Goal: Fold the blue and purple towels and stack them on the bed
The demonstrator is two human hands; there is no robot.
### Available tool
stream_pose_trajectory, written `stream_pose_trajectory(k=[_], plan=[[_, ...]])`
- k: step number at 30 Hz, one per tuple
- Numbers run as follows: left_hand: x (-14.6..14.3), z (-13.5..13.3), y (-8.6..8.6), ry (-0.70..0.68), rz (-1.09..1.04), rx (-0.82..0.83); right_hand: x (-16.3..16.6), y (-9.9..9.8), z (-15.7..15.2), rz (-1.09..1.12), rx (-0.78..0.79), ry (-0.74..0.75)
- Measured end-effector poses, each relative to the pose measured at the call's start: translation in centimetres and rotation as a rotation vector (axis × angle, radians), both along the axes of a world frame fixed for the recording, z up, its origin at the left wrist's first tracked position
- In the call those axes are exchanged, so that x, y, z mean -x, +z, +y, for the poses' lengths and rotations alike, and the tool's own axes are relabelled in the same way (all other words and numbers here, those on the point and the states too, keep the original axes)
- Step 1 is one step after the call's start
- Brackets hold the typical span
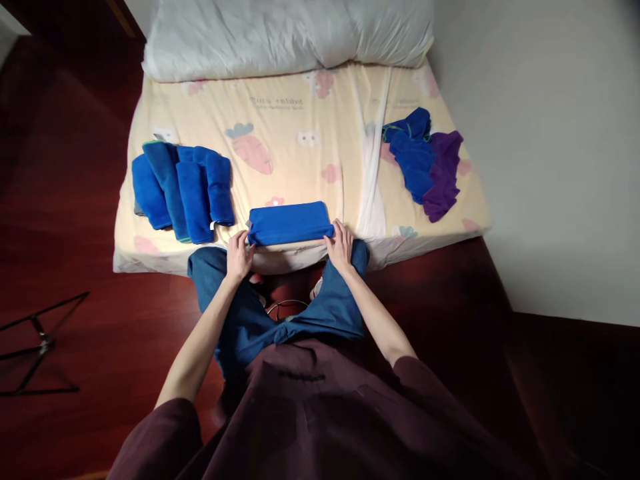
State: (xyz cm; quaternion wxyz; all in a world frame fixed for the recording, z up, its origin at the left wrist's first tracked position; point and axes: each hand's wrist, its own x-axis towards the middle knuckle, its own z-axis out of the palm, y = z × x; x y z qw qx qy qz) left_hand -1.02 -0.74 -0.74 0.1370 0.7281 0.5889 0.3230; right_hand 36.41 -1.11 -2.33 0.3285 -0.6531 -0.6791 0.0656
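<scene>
Folded blue cloth [290, 223] flat at near edge of bed [300, 180], between hands. Left hand [239, 256] at its left end, right hand [340, 248] at right end; both half-curled, fingertips at corners (pinching or merely touching, cannot tell). Bed bears blue towels [194, 200] left, crumpled blue cloth [411, 160] and purple cloth [443, 177] right, pale quilt [290, 40] beyond.

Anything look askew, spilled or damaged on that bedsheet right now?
No spill or damage shows. The flattened blue cloth in front looks fairly straight. Two untidy spots: the blue-and-purple heap at right lies crumpled, unlike the compact blue bundles at left, and the bedsheet is rucked beside that heap.
</scene>
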Motion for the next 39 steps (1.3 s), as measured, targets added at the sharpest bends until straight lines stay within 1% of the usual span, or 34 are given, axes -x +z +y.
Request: stream_pose_trajectory(k=[2,4,6,8,11,14,17,21,25,29,34,39], plan=[[-0.3,-0.7,0.1,-0.050,0.078,-0.024,0.4,0.6,-0.8,-0.090,0.021,0.071],[-0.5,-1.0,0.2,-0.135,0.141,-0.001,0.6,0.9,-1.1,-0.131,0.055,0.154],[-0.7,-0.9,0.4,-0.204,0.180,0.041,0.7,1.1,-1.0,-0.132,0.085,0.204],[-0.8,-0.6,0.8,-0.228,0.199,0.071,0.8,1.2,-0.8,-0.113,0.114,0.225],[-1.2,-0.3,1.3,-0.232,0.212,0.078,0.9,1.3,-0.5,-0.099,0.145,0.242],[-1.6,-0.2,1.5,-0.231,0.223,0.073,0.9,1.3,-0.5,-0.110,0.137,0.256],[-1.7,-0.1,1.3,-0.221,0.241,0.097,0.8,1.1,-0.2,-0.138,0.121,0.279],[-1.5,0.2,0.7,-0.205,0.261,0.135,0.4,1.0,0.5,-0.163,0.164,0.308],[-1.4,0.6,0.5,-0.195,0.270,0.130,-0.2,1.1,1.0,-0.158,0.197,0.342],[-1.4,0.9,0.5,-0.194,0.285,0.126,-0.8,1.0,1.6,-0.161,0.190,0.361],[-1.3,1.7,0.4,-0.205,0.288,0.132,-1.1,1.3,3.3,-0.194,0.193,0.428],[-1.3,2.9,0.2,-0.195,0.257,0.117,-1.1,1.7,5.7,-0.228,0.240,0.483]])
